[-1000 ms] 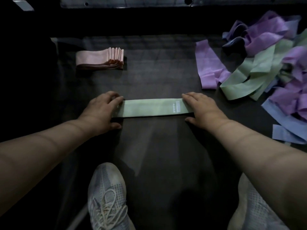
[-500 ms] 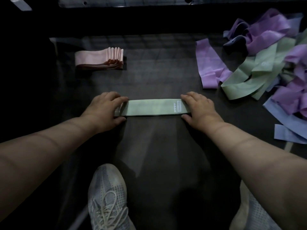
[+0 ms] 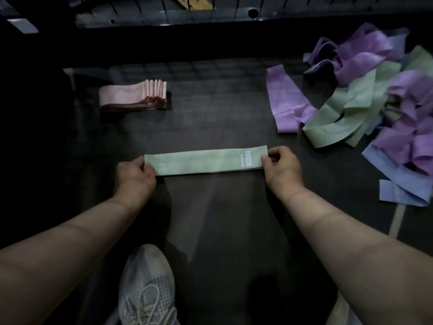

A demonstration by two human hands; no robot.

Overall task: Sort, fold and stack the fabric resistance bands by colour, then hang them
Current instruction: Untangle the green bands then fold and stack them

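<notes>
- Left hand point(image 3: 134, 174) is pinching the left end of the green band point(image 3: 206, 161); right hand point(image 3: 280, 166) is pinching the right end. Fingers on both are closing tight on the fabric, nothing else held.
- Band is lying flat and stretched straight at the middle of the mat point(image 3: 210, 231), "30" print by the left end, white label by the right.
- Pink stack point(image 3: 133, 96) is sitting toward the far-left corner, already folded. Mixed pile point(image 3: 365, 102) of purple, green and blue bands is spreading along the right edge, still unsorted.
- Judging the step: squaring the band before folding, so the task is looking early, with only one colour done.
- To do it well: keeping even tension on both ends, lining up the long edges so the two layers are matching, then bringing one end over onto the other without twisting.
- Starting the green stack well apart from the pink one, and clear of the shoe point(image 3: 147, 287) at the near edge.
</notes>
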